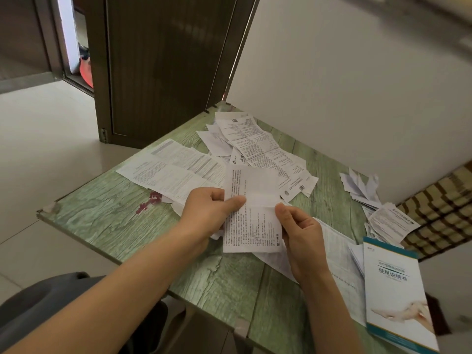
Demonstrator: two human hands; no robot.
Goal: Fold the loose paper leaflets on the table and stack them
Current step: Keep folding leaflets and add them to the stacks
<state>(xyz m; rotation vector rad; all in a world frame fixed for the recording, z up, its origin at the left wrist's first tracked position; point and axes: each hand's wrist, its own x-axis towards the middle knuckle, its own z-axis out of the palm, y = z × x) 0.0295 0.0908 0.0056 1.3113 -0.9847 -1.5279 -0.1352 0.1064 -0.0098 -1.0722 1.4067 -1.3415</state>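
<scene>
Our left hand (207, 208) and right hand (297, 227) pinch opposite edges of one printed leaflet (251, 210), held creased just above the green bench (107, 213). Loose leaflets (255, 141) litter the bench behind it; folded ones (362, 186) sit far right, a booklet (394, 290) nearer.

The table (102, 226) is patterned in pale green wood grain and marked by a dark red stain (150, 200). The leaflets (255, 141) are printed black on white; the booklet (398, 297) is banded in teal.
</scene>
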